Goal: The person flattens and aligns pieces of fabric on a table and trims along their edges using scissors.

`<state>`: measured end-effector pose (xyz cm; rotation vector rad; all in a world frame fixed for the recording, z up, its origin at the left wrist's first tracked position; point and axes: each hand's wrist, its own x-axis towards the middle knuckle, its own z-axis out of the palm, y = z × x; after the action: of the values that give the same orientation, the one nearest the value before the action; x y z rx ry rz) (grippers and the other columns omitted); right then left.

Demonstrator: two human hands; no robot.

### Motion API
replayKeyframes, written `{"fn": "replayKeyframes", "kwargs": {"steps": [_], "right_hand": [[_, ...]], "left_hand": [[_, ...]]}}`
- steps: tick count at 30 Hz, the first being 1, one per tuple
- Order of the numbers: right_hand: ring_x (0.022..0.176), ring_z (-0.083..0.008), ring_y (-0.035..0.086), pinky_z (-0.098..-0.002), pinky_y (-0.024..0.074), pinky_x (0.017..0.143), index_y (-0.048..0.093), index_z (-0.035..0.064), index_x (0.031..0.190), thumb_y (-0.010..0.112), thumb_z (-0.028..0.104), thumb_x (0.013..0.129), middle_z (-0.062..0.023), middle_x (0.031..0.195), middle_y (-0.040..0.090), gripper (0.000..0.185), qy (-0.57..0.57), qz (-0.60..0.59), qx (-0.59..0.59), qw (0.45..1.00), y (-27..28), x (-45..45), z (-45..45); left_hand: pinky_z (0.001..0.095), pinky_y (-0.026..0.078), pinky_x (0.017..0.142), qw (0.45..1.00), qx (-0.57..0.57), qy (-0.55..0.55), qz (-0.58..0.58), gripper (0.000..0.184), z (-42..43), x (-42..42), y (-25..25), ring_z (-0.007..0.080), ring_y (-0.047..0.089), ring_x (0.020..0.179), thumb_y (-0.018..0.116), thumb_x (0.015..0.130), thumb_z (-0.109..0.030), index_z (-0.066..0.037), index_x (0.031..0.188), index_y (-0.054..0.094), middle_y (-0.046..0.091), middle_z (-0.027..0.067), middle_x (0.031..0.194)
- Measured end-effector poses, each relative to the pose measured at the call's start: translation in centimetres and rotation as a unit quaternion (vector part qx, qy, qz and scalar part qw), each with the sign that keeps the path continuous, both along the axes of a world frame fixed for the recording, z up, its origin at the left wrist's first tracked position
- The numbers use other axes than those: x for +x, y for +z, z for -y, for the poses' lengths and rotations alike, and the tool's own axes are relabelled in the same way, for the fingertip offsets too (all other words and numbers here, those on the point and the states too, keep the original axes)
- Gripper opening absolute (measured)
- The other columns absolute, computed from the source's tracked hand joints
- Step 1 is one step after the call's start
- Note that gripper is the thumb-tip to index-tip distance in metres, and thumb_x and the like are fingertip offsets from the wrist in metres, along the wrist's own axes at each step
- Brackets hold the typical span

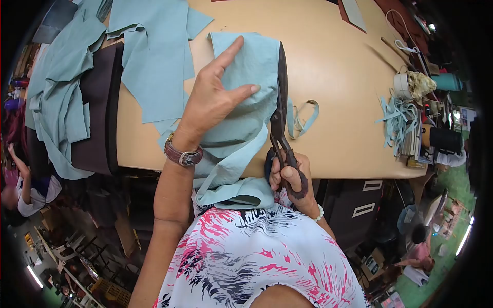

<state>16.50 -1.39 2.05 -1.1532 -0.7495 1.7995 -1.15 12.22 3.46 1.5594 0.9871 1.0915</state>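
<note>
The tabletop (354, 128) bears a cloth strip (311, 120) beside the scissors (278, 123).

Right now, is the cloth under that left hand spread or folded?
Both: the cloth lies spread beneath the left hand; its near end curls over.

left hand (214, 100) palm-down, thumb (243, 94) and forefinger (230, 53) wide apart; right hand (297, 177) in a curled grip

A single wide-angle view looks from the wearer's head, forward and steeply down, with the printed blouse (267, 246) very near at six o'clock and the worktop (354, 128) stretching out towards twelve; the left hand (214, 97) and right hand (294, 177) show close, near the centre, while the green floor (457, 187) appears much farther off, past three o'clock
</note>
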Motion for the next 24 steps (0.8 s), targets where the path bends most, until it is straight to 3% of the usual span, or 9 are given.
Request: {"fn": "replayKeyframes", "kwargs": {"steps": [4, 16, 19, 24], "right_hand": [[0.05, -0.0106, 0.05, -0.0215, 0.0401, 0.049, 0.05, -0.0008, 0.074, 0.063, 0.027, 0.072, -0.0045, 0.057, 0.051, 0.031, 0.003, -0.004, 0.011, 1.0, -0.2, -0.1, 0.1], [0.051, -0.0108, 0.05, -0.0215, 0.0402, 0.05, 0.05, -0.0007, 0.073, 0.065, 0.03, 0.071, -0.0043, 0.058, 0.05, 0.034, 0.001, -0.015, 0.027, 1.0, -0.4, -0.2, 0.1], [0.051, -0.0107, 0.049, -0.0215, 0.0401, 0.05, 0.05, -0.0005, 0.073, 0.065, 0.031, 0.072, -0.0042, 0.057, 0.05, 0.035, -0.001, -0.014, 0.027, 1.0, -0.3, -0.2, 0.2], [0.05, -0.0105, 0.05, -0.0215, 0.0398, 0.049, 0.05, -0.0005, 0.073, 0.065, 0.03, 0.072, -0.0044, 0.056, 0.05, 0.034, -0.007, -0.01, 0.016, 1.0, -0.2, -0.2, 0.5]], "left_hand": [[0.0285, 0.031, 0.099, 0.999, 0.03, 0.017, -0.014, 0.071, 0.0, 0.0, -0.4, 0.0176, 0.043, 0.116, 0.07, 0.067, -0.001, 0.007, 0.129, 0.035, 0.044, 0.0173, 0.129], [0.0281, 0.029, 0.1, 0.999, 0.039, 0.0, -0.017, 0.071, 0.7, 0.1, 0.1, 0.0167, 0.041, 0.118, 0.069, 0.067, 0.0, 0.006, 0.129, 0.035, 0.043, 0.0161, 0.13], [0.0306, 0.027, 0.103, 1.0, 0.017, -0.012, -0.014, 0.071, 0.9, 0.1, 0.3, 0.0225, 0.036, 0.124, 0.068, 0.068, -0.003, 0.006, 0.13, 0.033, 0.04, 0.018, 0.132], [0.0305, 0.026, 0.104, 0.999, 0.027, -0.012, -0.019, 0.072, 0.9, 0.2, 0.1, 0.0221, 0.036, 0.125, 0.069, 0.068, -0.003, 0.005, 0.13, 0.033, 0.039, 0.0176, 0.133]]}}
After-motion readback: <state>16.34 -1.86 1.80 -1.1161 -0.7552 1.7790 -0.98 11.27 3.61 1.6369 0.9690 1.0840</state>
